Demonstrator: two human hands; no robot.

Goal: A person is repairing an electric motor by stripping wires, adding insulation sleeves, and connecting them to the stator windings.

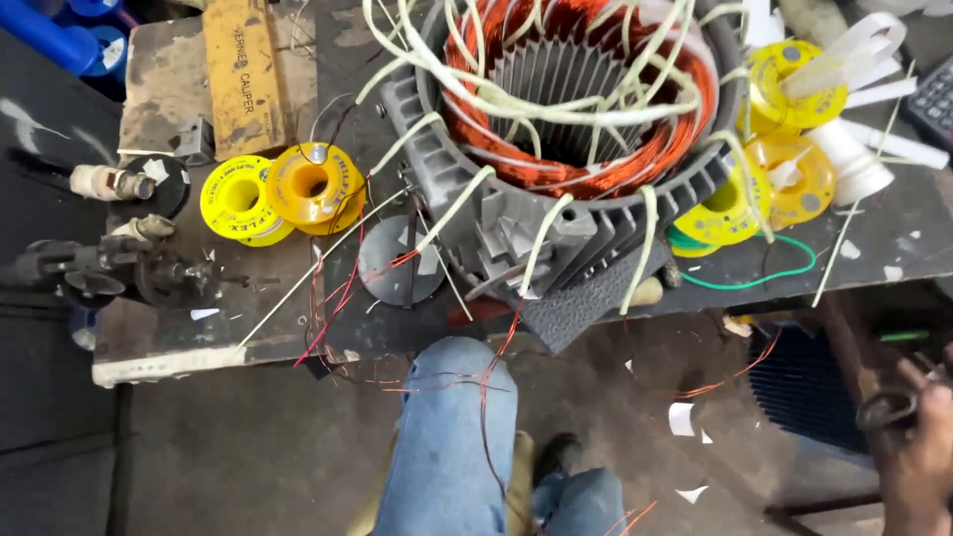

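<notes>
My right hand [925, 459] is low at the right edge, below the bench, with its fingers shut on the dark ring handles of a pair of scissors [886, 409]. My left hand is out of view. On the bench above stands a grey finned motor stator [516, 223] with orange copper windings [685, 109] and several cream sleeve tubes [536, 104] looping out of it. Thin red wires [338, 298] trail from it over the bench edge. My knee in blue jeans [452, 437] is below the stator.
A yellow tape spool [236, 199] and an orange one [313, 184] lie left of the stator, more yellow spools [794, 84] to its right. Also here: a round metal disc [392, 260], a green wire [754, 281], a flat yellow box [241, 74], dark tools [99, 268], a calculator [933, 99].
</notes>
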